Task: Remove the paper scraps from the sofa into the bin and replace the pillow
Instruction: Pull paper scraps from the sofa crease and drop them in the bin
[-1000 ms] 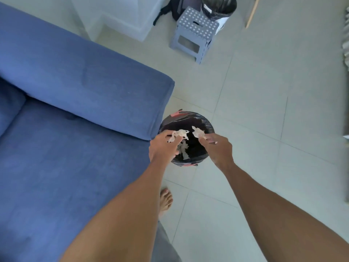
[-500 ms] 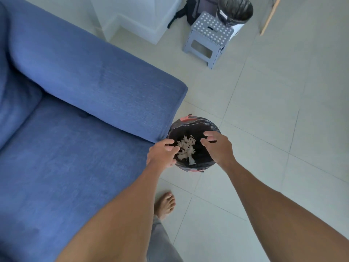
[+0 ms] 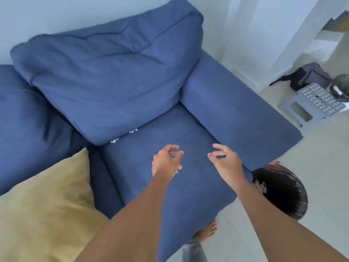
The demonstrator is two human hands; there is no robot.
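Note:
Both my hands hover over the blue sofa seat. My left hand has loosely curled fingers and holds nothing. My right hand is open with fingers apart, also empty. White paper scraps peek out at the crease where the big blue back cushion meets the seat, beyond my hands. The black-lined bin stands on the floor by the sofa's right front corner, with scraps inside. A yellow pillow lies at the lower left on the sofa.
The sofa's right armrest runs between seat and floor. A grey step stool, a dark bag and a second bin stand on the tiled floor at the far right. My bare foot is by the sofa's front.
The scraps left my hands and dropped into the bin. Both hands moved from over the bin to above the sofa seat, and my view swung left and up toward the cushions.

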